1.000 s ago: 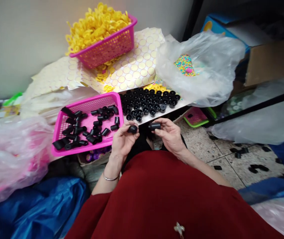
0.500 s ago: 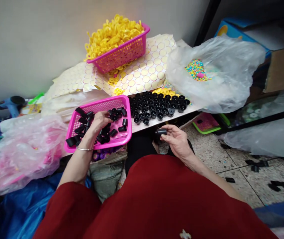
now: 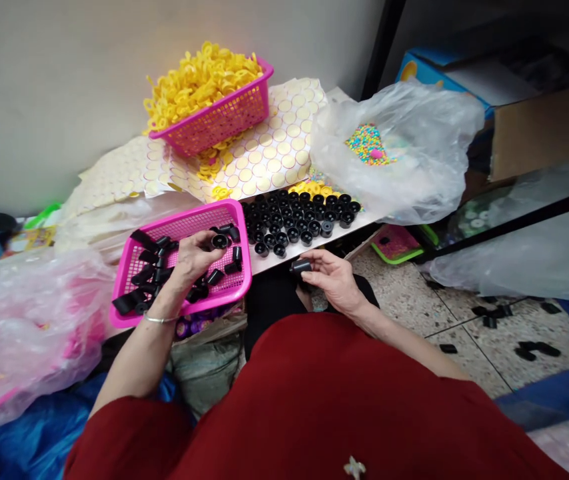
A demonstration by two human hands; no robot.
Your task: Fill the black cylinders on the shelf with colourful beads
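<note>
My left hand [image 3: 197, 255] is over the pink basket [image 3: 182, 312], its fingers closed on a black plastic cup [image 3: 220, 241] whose hollow end faces up. Loose black cylindrical pieces [image 3: 215, 277] lie scattered in that basket. In front of my lap, my right hand [image 3: 332, 275] pinches another black plastic cylinder [image 3: 301, 266], held sideways with its narrow end to the left. Between the hands and farther back, many black cups [image 3: 292, 234] stand in packed rows on the white board [image 3: 284, 259], open ends up.
Behind stands a pink basket [image 3: 224, 112] heaped with yellow plastic pieces [image 3: 204, 83], on sticker sheets [image 3: 284, 143]. A clear bag [image 3: 414, 150] with coloured beads is at the right, a pink-filled bag [image 3: 39, 313] at the left. Black pieces [image 3: 539, 349] lie on the floor.
My left hand has lifted slightly among the pieces and now shows a black cup at its fingertips. My right hand keeps its cylinder. The whole view has shifted, moving things leftward.
</note>
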